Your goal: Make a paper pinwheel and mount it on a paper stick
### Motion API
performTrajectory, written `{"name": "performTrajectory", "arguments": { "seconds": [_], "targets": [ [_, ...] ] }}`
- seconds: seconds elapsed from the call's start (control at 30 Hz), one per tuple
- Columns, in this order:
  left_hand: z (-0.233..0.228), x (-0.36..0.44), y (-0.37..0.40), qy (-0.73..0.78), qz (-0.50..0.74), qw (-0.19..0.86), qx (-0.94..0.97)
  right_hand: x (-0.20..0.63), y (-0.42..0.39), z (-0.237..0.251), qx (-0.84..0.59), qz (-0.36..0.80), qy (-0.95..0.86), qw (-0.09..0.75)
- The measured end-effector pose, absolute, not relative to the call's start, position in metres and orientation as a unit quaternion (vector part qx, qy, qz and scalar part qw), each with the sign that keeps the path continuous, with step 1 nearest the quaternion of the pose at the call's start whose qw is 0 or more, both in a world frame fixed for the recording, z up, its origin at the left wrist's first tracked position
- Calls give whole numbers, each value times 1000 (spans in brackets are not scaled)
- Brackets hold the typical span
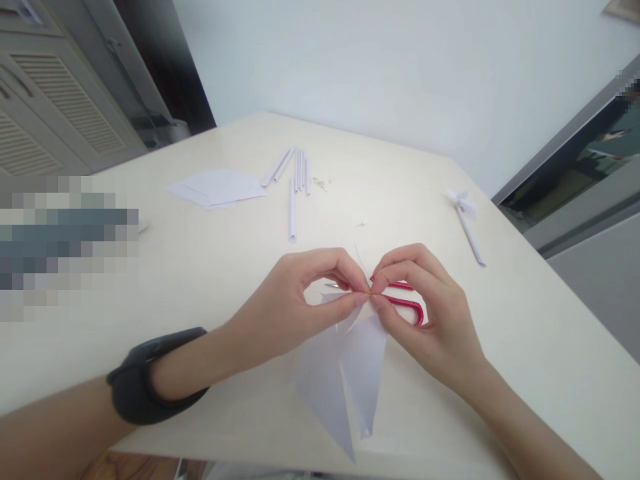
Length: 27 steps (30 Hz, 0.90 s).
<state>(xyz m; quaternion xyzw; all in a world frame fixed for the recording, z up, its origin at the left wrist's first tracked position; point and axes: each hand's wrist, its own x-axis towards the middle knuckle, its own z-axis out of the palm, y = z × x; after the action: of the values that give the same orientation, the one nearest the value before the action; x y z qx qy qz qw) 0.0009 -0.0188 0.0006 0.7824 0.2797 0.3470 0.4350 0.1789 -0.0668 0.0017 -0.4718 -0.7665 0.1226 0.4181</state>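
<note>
A white sheet of paper [364, 367] with slits cut into it hangs just above the near part of the table. My left hand [295, 300] pinches one edge between thumb and fingers. Close against those fingertips, my right hand [435, 320] is closed in a pinch on the same sheet. The fingertips of both hands nearly touch and hide that part of the paper. Scissors with red handles [416, 308] lie on the table behind the hands, partly covered by them. A black band [133, 387] is around my left wrist.
On the white table [225, 267] lie stacked paper sheets [217, 187], several rolled paper tubes [293, 210] and small scraps [320, 183]. A paper pinwheel on a tube [469, 230] lies at the right. A wall [375, 73] rises behind the table.
</note>
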Motion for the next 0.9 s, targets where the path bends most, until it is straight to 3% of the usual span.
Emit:
{"name": "performTrajectory", "arguments": {
  "seconds": [0.9],
  "targets": [
    [4,3,-19,286,338,421,791,183,-65,2,-487,114,-777,381]
  ]
}}
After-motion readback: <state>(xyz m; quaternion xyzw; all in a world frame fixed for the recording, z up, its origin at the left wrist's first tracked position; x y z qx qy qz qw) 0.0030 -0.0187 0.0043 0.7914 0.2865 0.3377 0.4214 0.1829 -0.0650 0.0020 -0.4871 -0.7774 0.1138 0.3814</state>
